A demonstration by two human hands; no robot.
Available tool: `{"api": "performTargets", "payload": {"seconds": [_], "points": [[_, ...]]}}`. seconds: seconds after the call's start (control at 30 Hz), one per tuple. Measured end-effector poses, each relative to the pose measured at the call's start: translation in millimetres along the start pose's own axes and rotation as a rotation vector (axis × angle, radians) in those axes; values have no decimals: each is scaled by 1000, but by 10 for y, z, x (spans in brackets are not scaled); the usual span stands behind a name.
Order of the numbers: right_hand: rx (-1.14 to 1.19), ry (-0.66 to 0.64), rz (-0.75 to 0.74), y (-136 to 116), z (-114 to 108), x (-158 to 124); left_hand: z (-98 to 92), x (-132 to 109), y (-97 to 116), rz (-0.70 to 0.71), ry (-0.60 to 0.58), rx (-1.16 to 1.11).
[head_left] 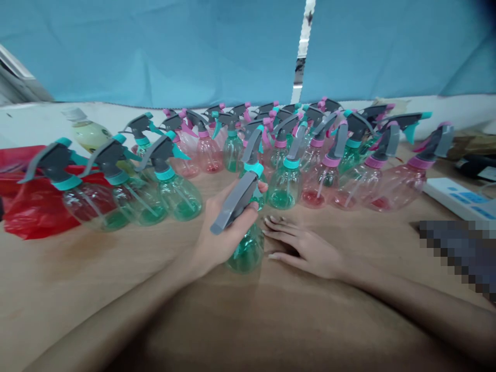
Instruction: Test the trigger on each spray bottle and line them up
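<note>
My left hand (222, 219) is closed around the neck of a green spray bottle (246, 253) with a grey trigger head. The bottle's base is low over or on the tabletop; I cannot tell which. Just to its right, my right hand (304, 245) lies on the table with its fingers stretched toward the bottle, holding nothing. Close behind stand a green spray bottle (284, 191) with a teal collar and a pink spray bottle (313, 188) with a pink collar. The held bottle's collar is partly hidden by my fingers.
Several more green bottles (180, 199) stand at the left, beside a red plastic bag (42, 206). Rows of pink and green bottles fill the back. A white device (461, 199) and a dark pixelated object (461, 253) lie at the right. A blue cloth (174, 51) hangs behind.
</note>
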State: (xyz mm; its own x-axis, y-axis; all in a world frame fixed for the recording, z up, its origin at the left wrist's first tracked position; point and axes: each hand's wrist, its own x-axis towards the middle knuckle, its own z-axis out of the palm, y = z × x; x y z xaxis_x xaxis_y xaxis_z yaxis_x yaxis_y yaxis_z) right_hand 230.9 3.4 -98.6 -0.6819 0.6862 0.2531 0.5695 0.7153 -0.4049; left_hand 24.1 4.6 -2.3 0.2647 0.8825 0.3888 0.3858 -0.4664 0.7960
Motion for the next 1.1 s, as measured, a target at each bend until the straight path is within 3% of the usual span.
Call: {"api": "performTargets", "payload": {"seconds": [0.4, 0.7, 1.1], "points": [[-17, -24, 12, 16, 4, 1, -12, -1, -3, 39, 12, 39], [9, 7, 0, 29, 25, -2, -45, -8, -117, 64, -47, -76], [3, -2, 2, 33, 32, 1, -62, -8, -116, 23, -44, -65]]}}
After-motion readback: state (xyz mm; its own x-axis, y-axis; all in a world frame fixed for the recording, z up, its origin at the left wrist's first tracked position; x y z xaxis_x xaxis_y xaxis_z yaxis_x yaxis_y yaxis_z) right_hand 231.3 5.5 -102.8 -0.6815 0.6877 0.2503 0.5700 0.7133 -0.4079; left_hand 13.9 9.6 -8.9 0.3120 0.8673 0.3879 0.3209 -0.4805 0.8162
